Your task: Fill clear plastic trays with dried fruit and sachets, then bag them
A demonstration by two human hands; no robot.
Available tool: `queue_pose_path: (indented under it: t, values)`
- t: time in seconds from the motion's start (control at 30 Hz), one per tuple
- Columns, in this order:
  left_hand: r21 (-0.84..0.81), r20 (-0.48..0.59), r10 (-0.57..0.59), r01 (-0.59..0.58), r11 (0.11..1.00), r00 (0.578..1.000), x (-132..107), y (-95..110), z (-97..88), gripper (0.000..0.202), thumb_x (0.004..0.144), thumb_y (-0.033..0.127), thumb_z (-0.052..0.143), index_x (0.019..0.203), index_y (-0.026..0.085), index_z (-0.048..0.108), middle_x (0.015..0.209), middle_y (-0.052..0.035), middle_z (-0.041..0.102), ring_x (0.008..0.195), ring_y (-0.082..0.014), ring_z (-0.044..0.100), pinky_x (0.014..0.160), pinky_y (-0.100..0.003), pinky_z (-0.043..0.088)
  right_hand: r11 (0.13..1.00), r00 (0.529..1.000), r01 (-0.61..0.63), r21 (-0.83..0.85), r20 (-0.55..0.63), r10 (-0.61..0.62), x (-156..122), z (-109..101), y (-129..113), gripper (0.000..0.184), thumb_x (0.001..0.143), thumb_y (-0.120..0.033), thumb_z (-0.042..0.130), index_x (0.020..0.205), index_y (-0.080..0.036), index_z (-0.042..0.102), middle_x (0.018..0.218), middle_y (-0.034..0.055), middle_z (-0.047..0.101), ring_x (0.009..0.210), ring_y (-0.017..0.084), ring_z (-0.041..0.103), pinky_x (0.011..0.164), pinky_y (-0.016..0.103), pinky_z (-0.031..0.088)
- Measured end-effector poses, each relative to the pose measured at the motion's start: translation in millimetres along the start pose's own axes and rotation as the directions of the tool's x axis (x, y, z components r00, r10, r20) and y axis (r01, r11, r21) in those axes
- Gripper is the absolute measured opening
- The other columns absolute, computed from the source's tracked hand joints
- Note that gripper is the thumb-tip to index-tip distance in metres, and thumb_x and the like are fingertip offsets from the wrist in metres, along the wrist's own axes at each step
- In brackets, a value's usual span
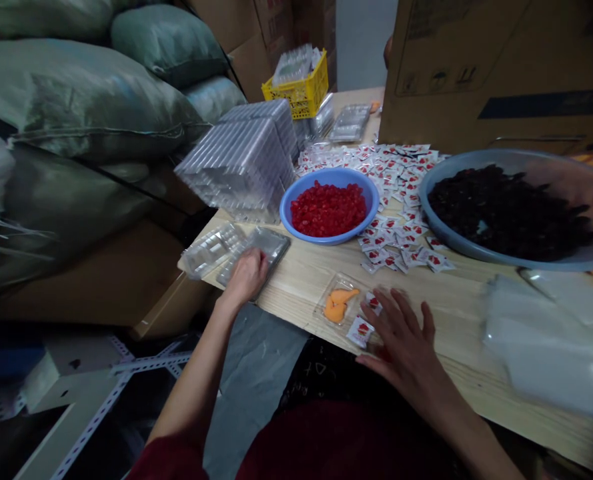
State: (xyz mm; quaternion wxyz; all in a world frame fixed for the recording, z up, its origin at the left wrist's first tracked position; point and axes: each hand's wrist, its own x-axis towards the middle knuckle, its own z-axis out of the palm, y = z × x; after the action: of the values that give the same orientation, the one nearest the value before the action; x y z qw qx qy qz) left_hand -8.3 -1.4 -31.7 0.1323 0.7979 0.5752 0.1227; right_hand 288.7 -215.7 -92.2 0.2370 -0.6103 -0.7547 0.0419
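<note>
My left hand (249, 272) is closed at a low stack of clear plastic trays (275, 244) by the table's front left edge, its curled fingers at the top tray. My right hand (406, 330) is spread with fingers apart over the right part of a small clear tray (321, 308). Orange dried fruit pieces (340, 305) lie in that tray's left part. A white sachet with a red print (360, 331) sits beside them, and another sachet (373, 303) is partly under my right fingers. What lies beneath the palm is hidden.
A blue bowl of red fruit (296, 230) stands mid-table, near scattered sachets (401, 173). A larger bowl of dark fruit (456, 252) is at right, by blurred clear plastic (541, 347). Tall stacked trays (246, 147), a yellow basket (301, 97) and a cardboard box (496, 80) stand behind.
</note>
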Motion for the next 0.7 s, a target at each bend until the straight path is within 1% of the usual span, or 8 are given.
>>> queue_pose_path:
  t: [0.13,0.2,0.33,0.4,0.43,0.57,0.63,0.7]
  values:
    - [-0.02,-0.191,0.028,-0.033,0.999,0.981,-10.5,-3.9,-12.0,0.012,0.095,0.026,0.04,0.091,0.02,0.05,0.089,-0.0081,0.056,0.084,-0.0232,0.055,0.082,-0.038,0.045,0.999,0.999,-0.035,0.018,0.004,0.035,-25.5,14.7,8.5,0.065,0.093,-0.046,0.059,0.153,-0.032,0.038,0.162,0.009,0.029,0.15,0.036,0.019,0.118,0.065,0.005]
    - [-0.069,-0.332,0.041,-0.067,0.995,0.943,-20.2,2.9,-26.3,0.011,0.097,0.026,0.039,0.092,0.021,0.048,0.097,-0.0092,0.057,0.092,-0.0222,0.056,0.089,-0.039,0.046,0.996,0.997,-0.071,0.054,-0.039,0.073,-28.7,12.4,8.5,0.066,0.094,-0.045,0.06,0.154,-0.033,0.036,0.163,0.0085,0.027,0.151,0.038,0.018,0.117,0.067,0.003]
    - [-0.378,-0.562,-0.023,-0.232,0.896,0.827,-54.4,50.1,-56.6,0.013,0.099,0.034,0.045,0.093,0.022,0.047,0.126,-0.0114,0.059,0.114,-0.0214,0.058,0.102,-0.041,0.045,0.929,0.969,-0.18,0.322,-0.105,0.224,-23.1,-20.7,-19.1,0.059,0.092,-0.041,0.065,0.148,-0.037,0.045,0.158,0.006,0.037,0.148,0.036,0.026,0.119,0.064,0.01]
    - [-0.652,-0.508,-0.124,-0.287,0.702,0.852,-77.8,84.8,-58.5,0.014,0.098,0.036,0.05,0.095,0.022,0.048,0.136,-0.0113,0.056,0.117,-0.0224,0.059,0.098,-0.039,0.049,0.772,0.938,-0.267,0.577,-0.03,0.346,-18.5,-34.2,-45.3,0.053,0.093,-0.037,0.065,0.144,-0.04,0.05,0.15,0.0039,0.049,0.143,0.031,0.038,0.119,0.06,0.021]
    - [-0.77,-0.446,-0.162,-0.284,0.572,0.88,-90.5,102.5,-54.3,0.013,0.097,0.035,0.052,0.095,0.022,0.049,0.139,-0.011,0.055,0.117,-0.0227,0.06,0.096,-0.039,0.052,0.629,0.914,-0.314,0.711,0.048,0.402,-15.9,-37.1,-58.6,0.053,0.094,-0.038,0.064,0.145,-0.041,0.048,0.148,0.0036,0.051,0.14,0.029,0.043,0.118,0.058,0.028]
    - [-0.992,-0.094,-0.215,-0.074,0.101,0.972,-136.3,156.9,-15.2,0.011,0.098,0.031,0.05,0.097,0.022,0.054,0.144,-0.0096,0.053,0.11,-0.0203,0.064,0.089,-0.034,0.056,-0.082,0.784,-0.326,0.942,0.318,0.533,-6.0,-32.8,-89.8,0.064,0.097,-0.043,0.059,0.154,-0.04,0.03,0.143,0.0064,0.056,0.122,0.023,0.06,0.106,0.047,0.047]
    - [-0.996,0.088,-0.211,0.081,-0.04,0.974,-147.4,166.2,4.1,0.012,0.099,0.032,0.049,0.099,0.022,0.055,0.143,-0.0101,0.054,0.108,-0.0194,0.065,0.088,-0.033,0.056,-0.227,0.69,-0.252,0.941,0.339,0.639,-5.7,-33.4,-85.6,0.062,0.095,-0.043,0.062,0.15,-0.037,0.037,0.129,0.0055,0.065,0.108,0.019,0.066,0.097,0.039,0.053]
    - [-0.98,0.174,-0.206,0.148,-0.132,0.963,-145.9,161.6,16.4,0.015,0.098,0.036,0.051,0.1,0.021,0.055,0.139,-0.0115,0.057,0.108,-0.0207,0.065,0.088,-0.035,0.055,-0.224,0.595,-0.252,0.941,0.333,0.731,-10.3,-38.3,-70.7,0.063,0.088,-0.042,0.072,0.145,-0.035,0.044,0.115,0.0034,0.069,0.1,0.017,0.068,0.086,0.03,0.056]
